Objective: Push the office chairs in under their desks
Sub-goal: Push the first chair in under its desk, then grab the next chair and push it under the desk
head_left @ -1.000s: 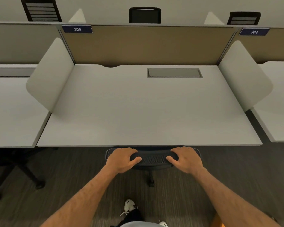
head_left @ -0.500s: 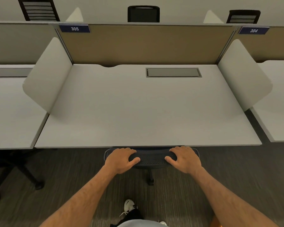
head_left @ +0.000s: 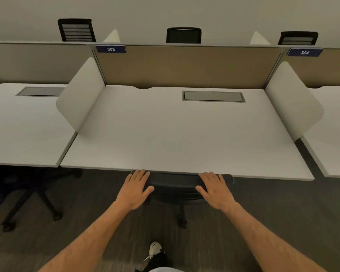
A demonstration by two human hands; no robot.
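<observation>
A black mesh office chair (head_left: pixel 175 183) stands tucked under the white desk (head_left: pixel 181 134) marked 305; only the top of its backrest and part of its base show below the desk's front edge. My left hand (head_left: pixel 134 190) lies flat on the left end of the backrest top, fingers spread and extended. My right hand (head_left: pixel 216 190) lies flat on the right end in the same way. Neither hand is curled around the backrest.
Another black chair (head_left: pixel 28 197) sits under the neighbouring desk (head_left: pixel 22 130) on the left. White side dividers (head_left: pixel 81 95) flank the desk, with a tan back panel (head_left: pixel 185 65) behind. A third desk (head_left: pixel 334 134) is on the right. Three chair backs show beyond the panel. Grey carpet underfoot.
Both hands have uncurled from gripping the backrest top to lying flat on it. The chair has gone further under the desk, and my view has tilted up.
</observation>
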